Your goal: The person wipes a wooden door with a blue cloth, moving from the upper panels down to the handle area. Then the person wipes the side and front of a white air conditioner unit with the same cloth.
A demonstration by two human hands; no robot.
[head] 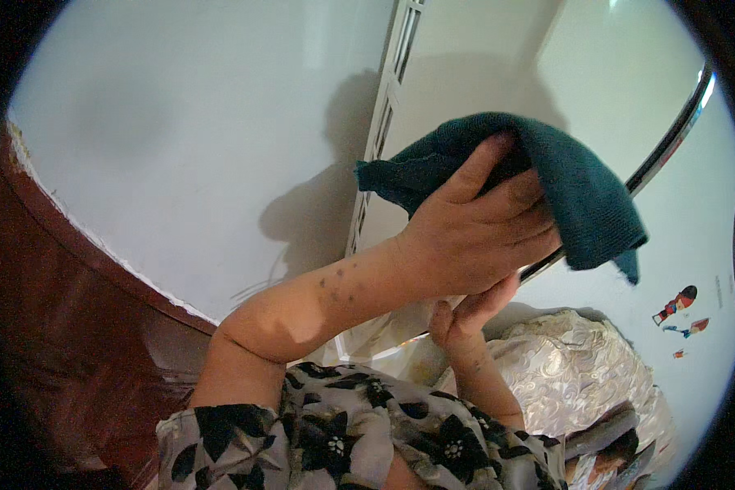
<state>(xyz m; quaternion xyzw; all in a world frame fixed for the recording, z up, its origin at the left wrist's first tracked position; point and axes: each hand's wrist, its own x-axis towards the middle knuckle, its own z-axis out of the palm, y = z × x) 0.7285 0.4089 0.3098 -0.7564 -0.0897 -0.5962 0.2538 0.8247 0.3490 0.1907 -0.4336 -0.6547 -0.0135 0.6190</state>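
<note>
My left hand (478, 226) reaches across from the left, its back towards me, and grips a dark teal knitted cloth (594, 196). The cloth drapes over the fingers, and one end hangs down on the right. Below and behind it is my right hand (481, 309), its fingers mostly hidden by the left hand, so I cannot tell whether it holds anything. Behind the hands stands a pale flat panel (465, 92), bordered on its left by a white slotted trim strip (383, 116) and on its right by a dark edge strip (667, 144).
A white wall (190, 153) fills the left, with dark red wooden furniture (67, 306) along its lower edge. At lower right, shiny patterned fabric (576, 373) is bunched beside dark folded items (606, 429). Cartoon stickers (677, 306) are on the white surface at right.
</note>
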